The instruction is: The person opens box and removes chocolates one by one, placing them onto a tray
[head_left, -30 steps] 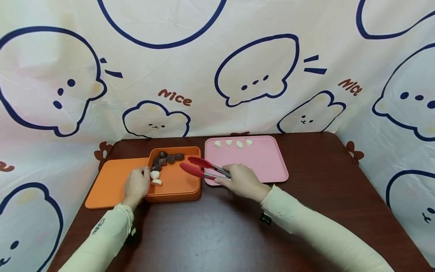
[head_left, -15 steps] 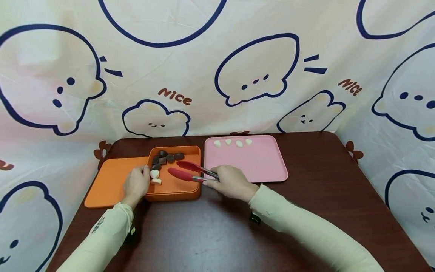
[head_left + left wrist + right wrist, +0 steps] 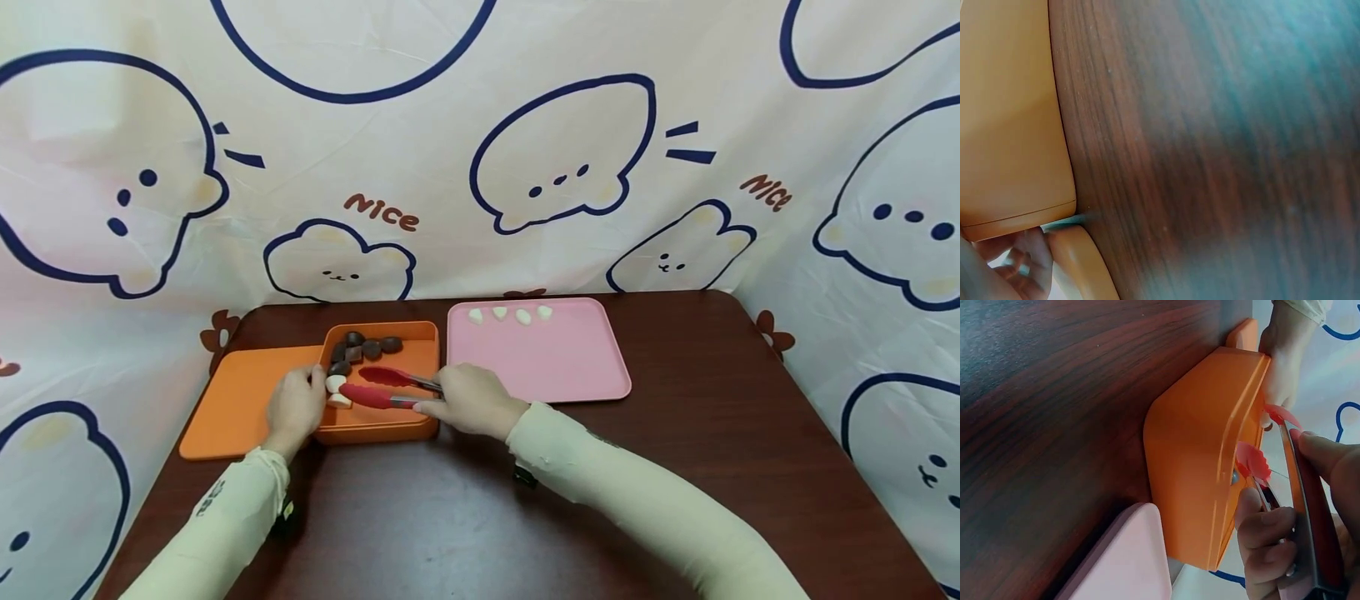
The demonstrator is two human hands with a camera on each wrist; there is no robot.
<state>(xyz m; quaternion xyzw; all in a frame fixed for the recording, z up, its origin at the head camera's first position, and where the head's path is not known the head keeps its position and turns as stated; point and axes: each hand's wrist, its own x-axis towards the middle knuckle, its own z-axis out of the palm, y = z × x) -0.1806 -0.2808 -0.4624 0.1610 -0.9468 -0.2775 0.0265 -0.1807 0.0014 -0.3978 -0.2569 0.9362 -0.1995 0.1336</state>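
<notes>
My left hand (image 3: 295,405) grips the left wall of an orange box (image 3: 375,433), its fingers at the rim. My right hand (image 3: 476,402) holds a pair of tongs (image 3: 371,397) with red tips and metal arms. The tongs' two tips are spread apart over the inside of the box, with nothing between them. The nearer tip reaches right up to two white pieces (image 3: 340,402) by the box's left wall. Several dark brown chocolate-like pieces (image 3: 372,349) sit in the back left of the box. In the right wrist view, fingers (image 3: 1266,528) wrap the tongs' handles.
A pink tray (image 3: 547,367) stands right of the box, with several white pieces (image 3: 522,317) in a row along its back edge. A flat orange lid (image 3: 232,408) lies left of the box, on the dark wooden table (image 3: 420,517). A patterned cloth hangs behind.
My right hand has carried the tongs leftward, from the box's right wall to the white pieces at its left. The left hand stays at the box's wall.
</notes>
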